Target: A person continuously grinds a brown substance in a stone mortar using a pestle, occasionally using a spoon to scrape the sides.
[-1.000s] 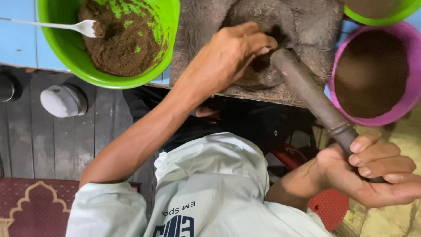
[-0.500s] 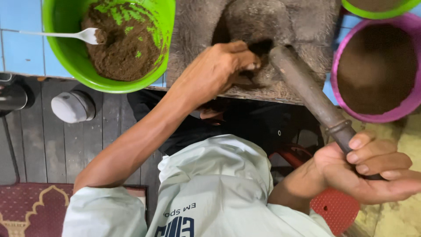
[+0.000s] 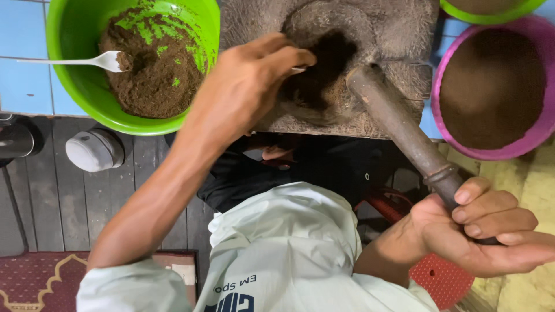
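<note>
Long wooden pestle [image 3: 399, 130] leaning in a stone mortar [image 3: 329, 63], seen from my head camera

My right hand [image 3: 480, 231] clamps the pestle's turned grip end; I judge it heavy, stiff, best held there. My left hand [image 3: 248, 86] dips pinched fingers into the soft dark paste [image 3: 324, 69]

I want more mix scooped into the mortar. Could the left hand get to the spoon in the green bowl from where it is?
Probably yes. The left hand is at the stone mortar, right beside the green bowl. The spoon lies over the open bowl with nothing across it; the right hand grips the pestle.
</note>
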